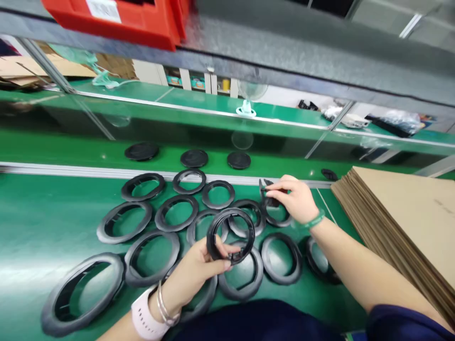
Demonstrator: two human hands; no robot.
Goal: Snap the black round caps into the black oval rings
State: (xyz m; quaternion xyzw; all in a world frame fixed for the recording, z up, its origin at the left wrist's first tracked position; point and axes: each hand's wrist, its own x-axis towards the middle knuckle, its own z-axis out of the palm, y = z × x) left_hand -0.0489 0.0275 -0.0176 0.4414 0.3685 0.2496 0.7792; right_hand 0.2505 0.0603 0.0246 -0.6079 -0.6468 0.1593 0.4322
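Observation:
My left hand (pixel 195 269) is closed on a black plastic ring (pixel 250 237), pinching its lower edge and tilting it up above the table. Further right, my right hand (pixel 297 198) pinches a small black part (pixel 262 188) between thumb and fingertips; its exact shape is hard to make out. Under and around both hands lie several black rings with grey outer faces, among them a ring (pixel 267 258) near the right forearm and a large ring (pixel 50 303) at the lower left.
Three black discs (pixel 239 160) rest on the green strip behind the metal rail. A stack of brown cardboard sheets (pixel 408 222) stands at the right. Overhead runs a grey shelf (pixel 284 52) with a red bin (pixel 142 23). A small fan (pixel 246 108) stands behind the clear partition.

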